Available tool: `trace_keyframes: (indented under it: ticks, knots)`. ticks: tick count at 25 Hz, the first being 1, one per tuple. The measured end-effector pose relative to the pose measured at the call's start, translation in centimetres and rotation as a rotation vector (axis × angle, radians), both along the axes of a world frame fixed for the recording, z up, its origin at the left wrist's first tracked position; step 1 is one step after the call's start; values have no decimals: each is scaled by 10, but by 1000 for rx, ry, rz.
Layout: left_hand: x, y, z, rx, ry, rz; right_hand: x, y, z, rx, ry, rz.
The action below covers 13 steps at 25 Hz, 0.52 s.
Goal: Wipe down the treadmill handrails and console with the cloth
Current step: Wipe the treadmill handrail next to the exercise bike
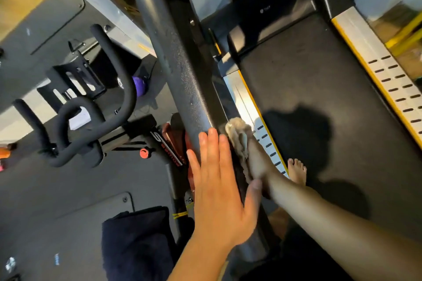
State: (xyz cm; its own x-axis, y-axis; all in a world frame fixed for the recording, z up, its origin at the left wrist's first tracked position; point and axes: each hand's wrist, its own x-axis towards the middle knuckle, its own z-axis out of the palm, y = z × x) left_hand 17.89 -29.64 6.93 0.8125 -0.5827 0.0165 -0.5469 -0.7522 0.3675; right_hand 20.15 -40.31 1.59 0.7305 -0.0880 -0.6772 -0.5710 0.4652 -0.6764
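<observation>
The treadmill's dark grey textured handrail (182, 70) runs diagonally from the top centre down to the lower middle. My left hand (217, 178) lies flat on its top, fingers straight and together. Just to the right, my right hand (257, 162) grips a beige cloth (236, 130) and holds it against the rail's right side. That hand is blurred. The cloth bunches out past the fingertips, up the rail. The console is not plainly in view.
The black treadmill belt (319, 98) fills the right, with silver side rails edged in yellow and a bare foot (296, 171) on it. To the left stand an exercise bike's handlebars (91, 109), a purple ball (139, 86) and a dark towel (137, 239).
</observation>
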Motion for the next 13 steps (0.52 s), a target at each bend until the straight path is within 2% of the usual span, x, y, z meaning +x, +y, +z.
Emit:
trace_keyframes:
  ticks: [2, 5, 8, 11, 13]
  knots:
    - [8, 1, 0, -9, 3, -15, 14, -7, 3, -80, -150, 5]
    - [6, -1, -1, -44, 26, -12, 80, -20, 18, -183, -319, -68]
    - [5, -2, -1, -45, 22, -4, 88, -13, -21, -76, -257, -117]
    - [6, -2, -1, -53, 13, 7, 22, 13, -35, -235, -64, -45]
    - [6, -1, -1, -75, 29, 8, 16, 14, -14, -250, -135, -72]
